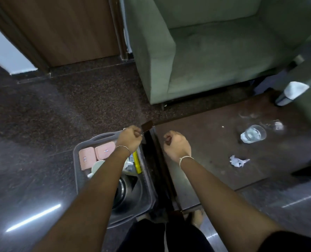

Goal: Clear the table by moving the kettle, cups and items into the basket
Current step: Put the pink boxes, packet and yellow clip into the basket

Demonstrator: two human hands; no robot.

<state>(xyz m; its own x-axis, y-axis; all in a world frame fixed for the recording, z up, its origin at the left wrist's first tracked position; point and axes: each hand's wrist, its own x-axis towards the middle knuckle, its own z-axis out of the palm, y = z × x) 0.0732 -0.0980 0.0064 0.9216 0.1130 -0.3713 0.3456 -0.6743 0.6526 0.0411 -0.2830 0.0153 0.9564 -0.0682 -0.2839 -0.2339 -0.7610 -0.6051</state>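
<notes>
I see the steel kettle lying in the grey plastic basket on the floor; my left hand and right hand curl into empty fists; beyond, crumpled paper and a clear glass cup sit on the dark table

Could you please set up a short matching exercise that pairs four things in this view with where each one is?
Things:
1. glass
2. crumpled paper
3. pink boxes
4. armchair

Places:
A. inside the grey basket on the floor
B. on the floor beyond the table
C. lying on its side on the table, far right
D. on the table, nearer the person than the glass

Pairs: 1-C, 2-D, 3-A, 4-B
</notes>
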